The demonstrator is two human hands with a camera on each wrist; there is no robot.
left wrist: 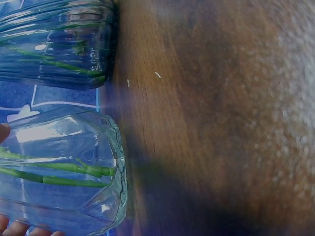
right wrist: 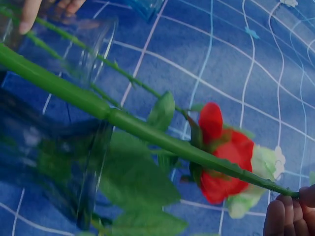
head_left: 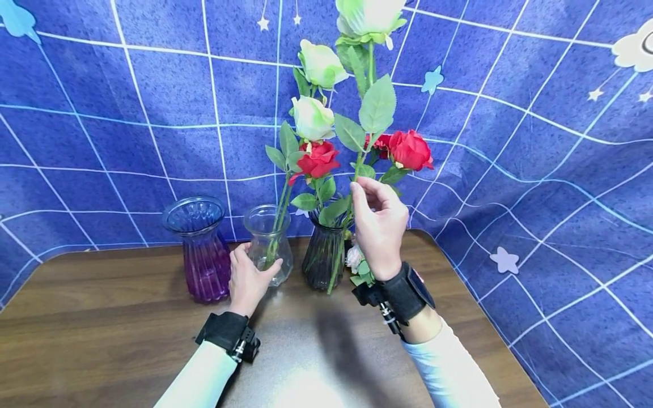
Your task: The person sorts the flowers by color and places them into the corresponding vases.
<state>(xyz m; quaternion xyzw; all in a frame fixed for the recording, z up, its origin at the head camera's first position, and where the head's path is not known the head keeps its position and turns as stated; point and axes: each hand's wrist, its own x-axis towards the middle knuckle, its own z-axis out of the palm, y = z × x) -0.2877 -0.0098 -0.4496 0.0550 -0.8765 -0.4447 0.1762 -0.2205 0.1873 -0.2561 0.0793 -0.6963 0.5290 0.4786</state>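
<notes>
My left hand [head_left: 250, 279] grips the lower body of a clear glass vase [head_left: 262, 221], thumb and fingers around its sides. Two green stems stand inside that vase, seen through the glass in the left wrist view. My right hand [head_left: 380, 221] pinches the stem [right wrist: 142, 132] of a tall white-green rose [head_left: 371, 17] with big leaves. Its lower end overlaps the front of a dark grey ribbed vase [head_left: 318, 263] in the head view. A red rose [head_left: 318, 159] and white-green roses [head_left: 312, 119] rise between the two vases. Another red rose [head_left: 410, 150] is behind my right hand.
Left of my left hand stands a ribbed blue-purple vase [head_left: 204, 260]. A small pale flower [head_left: 353, 258] with green leaves sits just right of the dark vase. The wooden table [head_left: 127, 334] meets a blue patterned cloth [head_left: 168, 113] at the back and right.
</notes>
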